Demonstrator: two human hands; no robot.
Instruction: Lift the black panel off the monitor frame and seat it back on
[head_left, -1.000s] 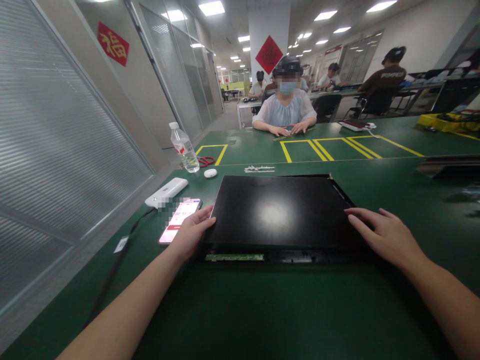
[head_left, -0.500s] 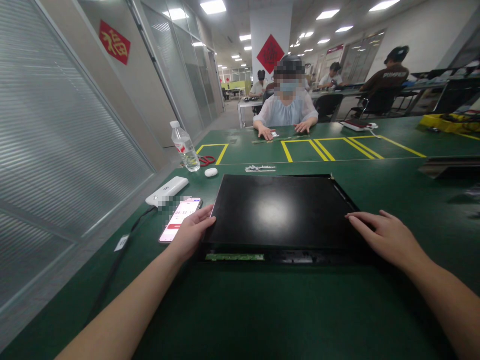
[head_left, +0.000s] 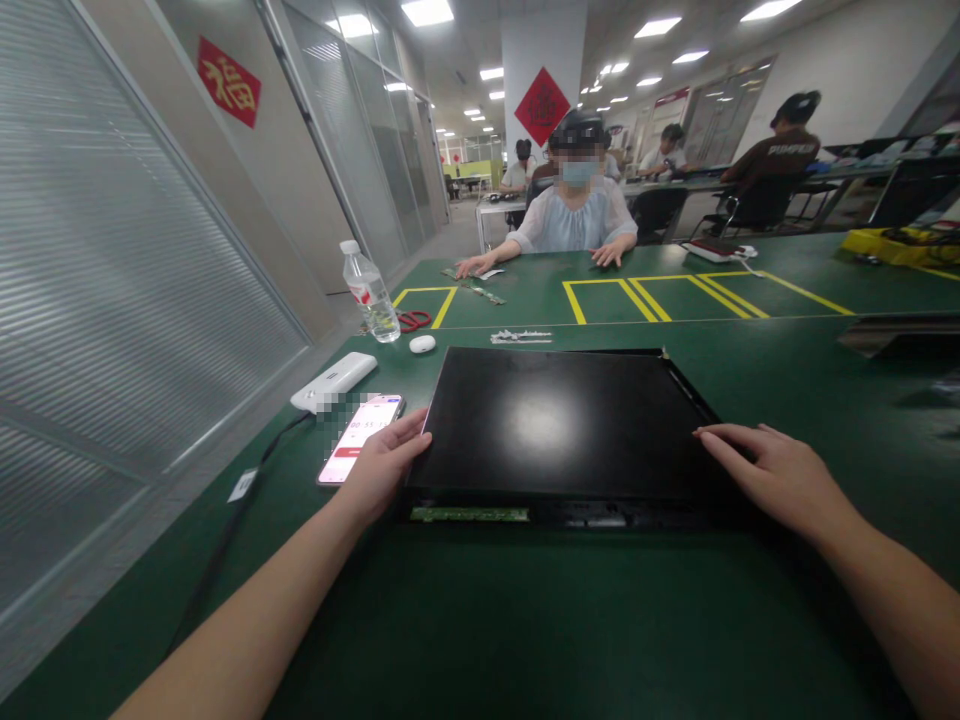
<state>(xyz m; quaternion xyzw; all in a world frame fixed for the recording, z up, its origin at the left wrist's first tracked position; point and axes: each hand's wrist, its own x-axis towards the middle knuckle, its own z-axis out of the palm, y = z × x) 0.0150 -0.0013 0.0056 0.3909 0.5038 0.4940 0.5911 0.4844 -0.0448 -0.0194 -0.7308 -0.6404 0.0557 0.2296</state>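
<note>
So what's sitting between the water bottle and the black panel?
In the head view, a small white rounded case lies between bottle and panel, with red handles just beyond it.

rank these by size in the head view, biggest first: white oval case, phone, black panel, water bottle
1. Black panel
2. Phone and water bottle: too alike to rank
3. White oval case
</note>
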